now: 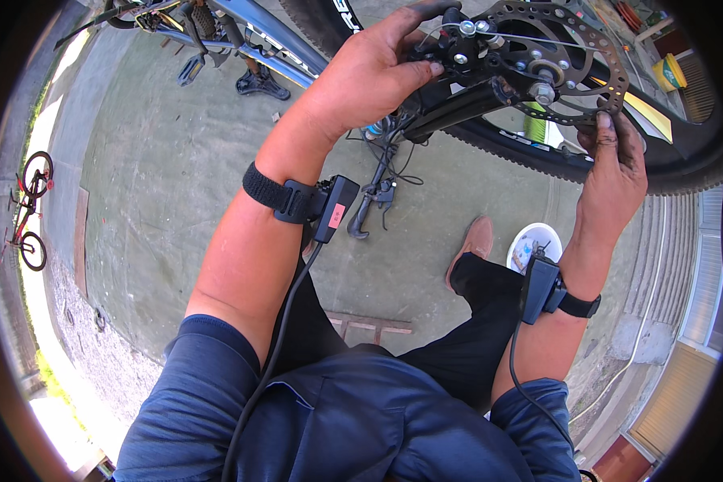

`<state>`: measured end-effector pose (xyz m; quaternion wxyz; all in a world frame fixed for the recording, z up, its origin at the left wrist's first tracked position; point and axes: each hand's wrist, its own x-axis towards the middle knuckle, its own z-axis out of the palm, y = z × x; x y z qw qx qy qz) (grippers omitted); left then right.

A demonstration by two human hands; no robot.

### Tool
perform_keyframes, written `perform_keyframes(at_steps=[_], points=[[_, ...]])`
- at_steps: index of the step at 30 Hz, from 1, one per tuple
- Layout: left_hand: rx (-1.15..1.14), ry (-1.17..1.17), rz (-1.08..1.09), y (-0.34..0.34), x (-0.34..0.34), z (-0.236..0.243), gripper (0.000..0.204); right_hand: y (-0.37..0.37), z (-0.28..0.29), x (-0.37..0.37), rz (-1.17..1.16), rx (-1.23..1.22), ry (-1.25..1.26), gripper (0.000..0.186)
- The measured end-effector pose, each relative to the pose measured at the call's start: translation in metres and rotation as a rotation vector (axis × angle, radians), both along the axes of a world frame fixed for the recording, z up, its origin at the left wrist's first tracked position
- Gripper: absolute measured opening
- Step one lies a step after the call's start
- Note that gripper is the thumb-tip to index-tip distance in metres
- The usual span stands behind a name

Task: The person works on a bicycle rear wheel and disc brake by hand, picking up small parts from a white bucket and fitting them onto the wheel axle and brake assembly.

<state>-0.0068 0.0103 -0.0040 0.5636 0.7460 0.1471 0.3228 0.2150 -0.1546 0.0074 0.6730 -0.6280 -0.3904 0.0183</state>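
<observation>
An upside-down bicycle fills the top of the view, its front wheel (687, 167) at the upper right. On the wheel's hub sits a drilled metal brake disc (616, 68), beside the black fork leg (462, 111). My left hand (365, 76) is closed around a black disc brake caliper (464, 50) at the disc's left side, thumb below and fingers above. A thin cable runs across from the caliper. At the disc's lower right edge, my right hand (614, 165) pinches the rim between thumb and fingers. Dark grime marks the fingertips.
The handlebar (363, 217) hangs low near the green floor, with loose cables around it. A white bucket (534, 237) stands by my shoe (475, 237). A small wooden frame (369, 323) lies between my legs. Another bicycle (30, 210) is at the far left.
</observation>
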Motion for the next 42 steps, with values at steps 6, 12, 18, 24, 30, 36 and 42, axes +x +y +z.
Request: perform_keyframes(at_steps=[6,12,18,24,30,36,42], points=[[-0.018,0.022,0.025,-0.005,0.001,0.005,0.067,0.000,-0.002,0.001,0.004,0.008,0.004,0.024],[-0.102,-0.036,-0.020,-0.004,0.002,0.003,0.067,0.000,-0.001,0.002,0.003,-0.003,0.005,0.024],[-0.057,-0.007,0.004,-0.005,0.001,0.004,0.068,0.000,-0.001,0.001,0.007,0.008,0.035,0.023],[-0.090,-0.021,-0.022,-0.003,0.002,0.002,0.068,0.000,-0.001,0.000,-0.006,-0.012,0.014,0.023],[-0.085,-0.038,-0.043,-0.002,0.002,0.001,0.069,-0.002,-0.002,0.004,0.015,-0.037,-0.008,0.031],[0.001,-0.047,0.058,-0.010,0.005,0.006,0.055,-0.002,-0.002,0.002,0.004,-0.016,0.021,0.024],[0.022,0.003,0.090,0.004,0.006,-0.021,0.043,-0.001,-0.003,0.003,0.014,-0.023,0.017,0.023]])
